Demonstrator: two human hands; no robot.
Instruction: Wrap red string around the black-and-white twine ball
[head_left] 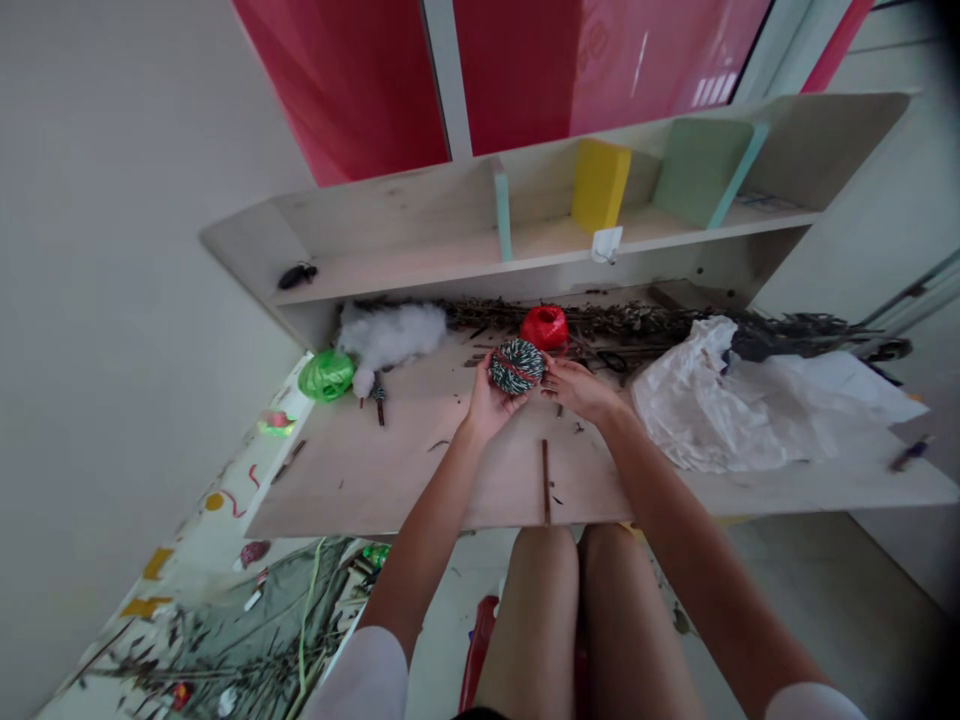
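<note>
A round ball of dark and white twisted yarn (517, 366) with a red strand across it is held above the desk. My left hand (491, 398) supports it from the left and below, its fingers curved round the ball. At the ball's right side, my right hand (576, 387) touches it with bent fingertips. Just behind the ball sits a roll of red plastic twine (545, 328). A short brown stick (546, 482) lies on the desk (420, 480) near its front edge.
White fluffy stuffing (397, 335) and green twine (326, 376) lie at the left. Crumpled white plastic (720, 400) covers the right side. Dry twigs (637, 322) run along the back, below a shelf (420, 262). More twigs and scraps lie on the floor at lower left.
</note>
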